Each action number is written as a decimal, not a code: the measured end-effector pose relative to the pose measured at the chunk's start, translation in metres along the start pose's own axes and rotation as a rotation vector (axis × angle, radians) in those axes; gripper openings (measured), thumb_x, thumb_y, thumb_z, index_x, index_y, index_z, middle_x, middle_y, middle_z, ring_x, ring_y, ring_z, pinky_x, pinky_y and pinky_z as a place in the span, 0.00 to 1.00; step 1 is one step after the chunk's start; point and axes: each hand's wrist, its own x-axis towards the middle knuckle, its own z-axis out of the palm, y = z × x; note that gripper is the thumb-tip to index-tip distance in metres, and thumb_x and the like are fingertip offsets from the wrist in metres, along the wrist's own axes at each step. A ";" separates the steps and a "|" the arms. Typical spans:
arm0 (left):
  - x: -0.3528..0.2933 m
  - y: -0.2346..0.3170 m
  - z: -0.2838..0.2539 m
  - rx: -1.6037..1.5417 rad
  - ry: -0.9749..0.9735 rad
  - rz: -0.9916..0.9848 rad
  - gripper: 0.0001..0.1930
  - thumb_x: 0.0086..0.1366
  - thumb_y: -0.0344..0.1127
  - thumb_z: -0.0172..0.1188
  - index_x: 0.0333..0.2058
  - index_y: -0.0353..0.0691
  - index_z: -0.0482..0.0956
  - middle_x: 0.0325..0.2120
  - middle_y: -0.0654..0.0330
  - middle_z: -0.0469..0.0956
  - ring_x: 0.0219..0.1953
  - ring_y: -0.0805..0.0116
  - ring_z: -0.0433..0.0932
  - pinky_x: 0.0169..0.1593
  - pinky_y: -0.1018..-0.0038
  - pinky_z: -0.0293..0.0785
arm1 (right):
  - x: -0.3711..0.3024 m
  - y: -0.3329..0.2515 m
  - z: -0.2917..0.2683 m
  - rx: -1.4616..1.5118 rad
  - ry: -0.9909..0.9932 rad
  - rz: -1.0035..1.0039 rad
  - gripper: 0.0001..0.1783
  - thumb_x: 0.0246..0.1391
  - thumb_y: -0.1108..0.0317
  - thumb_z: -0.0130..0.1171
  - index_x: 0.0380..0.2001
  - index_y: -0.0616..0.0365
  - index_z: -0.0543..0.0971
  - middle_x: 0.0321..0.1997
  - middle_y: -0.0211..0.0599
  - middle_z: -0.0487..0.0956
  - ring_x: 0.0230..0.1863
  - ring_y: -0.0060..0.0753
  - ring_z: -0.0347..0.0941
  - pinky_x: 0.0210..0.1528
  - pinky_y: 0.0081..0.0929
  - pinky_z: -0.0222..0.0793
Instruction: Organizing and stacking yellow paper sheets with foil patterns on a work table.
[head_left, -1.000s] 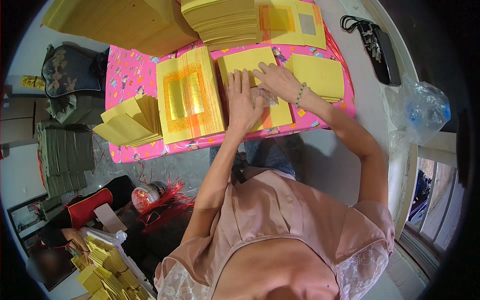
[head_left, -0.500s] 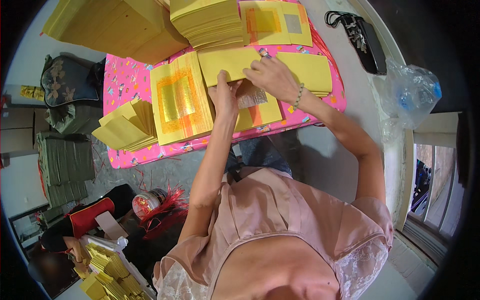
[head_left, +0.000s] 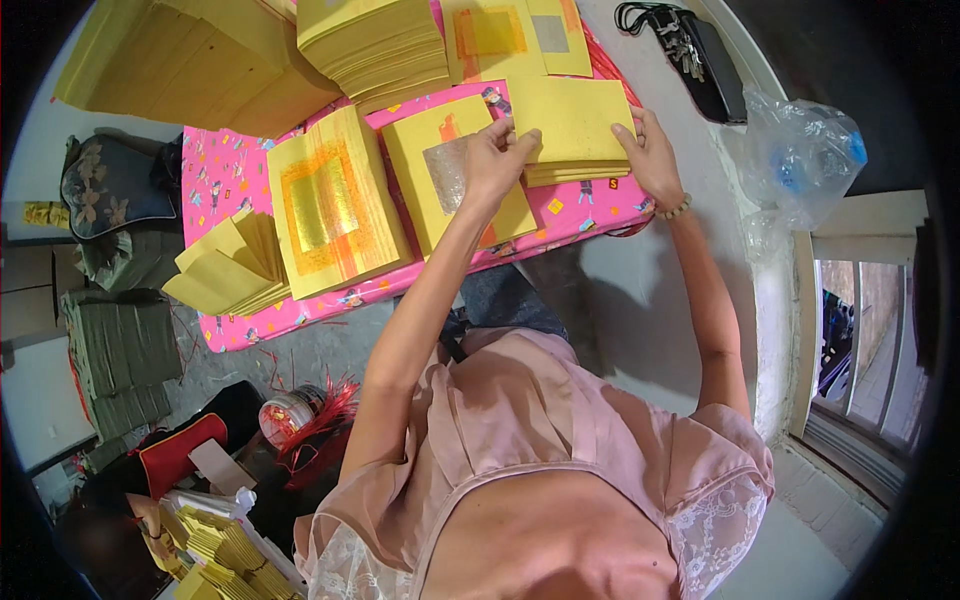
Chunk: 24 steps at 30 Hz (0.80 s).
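Observation:
A short stack of folded yellow paper sheets [head_left: 572, 118] lies at the right side of the pink-covered table. At its left edge, my left hand [head_left: 500, 158] pinches the top folded sheet between thumb and fingers. My right hand [head_left: 654, 162] is closed on the same sheet's right edge, thumb on top. Just left of the stack rests a flat yellow sheet with a silver square [head_left: 448, 172], partly covered by my left hand and forearm. A thick pile of yellow sheets with a gold square and orange print [head_left: 325, 205] stands farther left.
Folded yellow sheets [head_left: 225, 265] fan out at the table's left corner. Tall yellow paper stacks [head_left: 375, 45] stand at the back. A black pouch with keys [head_left: 700, 60] and a clear plastic bag [head_left: 805, 165] lie right. Lower left, another person works beside yellow bundles [head_left: 225, 545].
Both hands have moved right, carrying the folded sheet off the silver-square sheet and onto the short stack. The silver-square sheet now shows more fully. The whole view has shifted slightly.

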 end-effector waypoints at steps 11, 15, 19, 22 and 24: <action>0.018 -0.030 0.004 0.789 -0.007 0.055 0.23 0.54 0.43 0.69 0.41 0.30 0.79 0.26 0.49 0.81 0.30 0.57 0.82 0.35 0.65 0.76 | -0.002 0.049 0.011 -0.450 0.003 0.036 0.24 0.60 0.59 0.58 0.54 0.61 0.68 0.36 0.47 0.81 0.37 0.40 0.80 0.40 0.36 0.72; 0.014 -0.020 0.009 0.809 -0.011 0.058 0.22 0.51 0.38 0.70 0.37 0.25 0.77 0.30 0.39 0.80 0.36 0.42 0.81 0.42 0.57 0.76 | 0.002 0.051 0.009 -0.428 -0.051 0.030 0.24 0.59 0.57 0.58 0.52 0.61 0.67 0.40 0.53 0.80 0.42 0.52 0.78 0.43 0.44 0.71; 0.011 -0.028 0.010 0.878 0.006 0.065 0.25 0.52 0.42 0.71 0.42 0.27 0.76 0.31 0.45 0.80 0.33 0.48 0.81 0.39 0.60 0.76 | 0.005 0.049 0.010 -0.447 -0.085 0.019 0.26 0.57 0.56 0.60 0.50 0.62 0.66 0.43 0.59 0.78 0.46 0.60 0.75 0.45 0.50 0.70; 0.003 -0.026 0.013 0.846 0.192 0.297 0.29 0.53 0.40 0.71 0.48 0.28 0.73 0.36 0.45 0.76 0.36 0.47 0.79 0.40 0.59 0.76 | 0.004 0.053 0.009 -0.645 -0.037 -0.130 0.26 0.55 0.58 0.62 0.51 0.62 0.67 0.45 0.58 0.75 0.49 0.59 0.72 0.48 0.48 0.68; -0.001 -0.022 0.006 0.723 0.116 0.354 0.28 0.54 0.35 0.68 0.50 0.25 0.69 0.38 0.41 0.70 0.40 0.40 0.73 0.45 0.57 0.72 | 0.001 0.038 0.011 -0.704 0.012 -0.168 0.27 0.54 0.59 0.63 0.51 0.63 0.67 0.46 0.57 0.73 0.50 0.58 0.71 0.49 0.47 0.68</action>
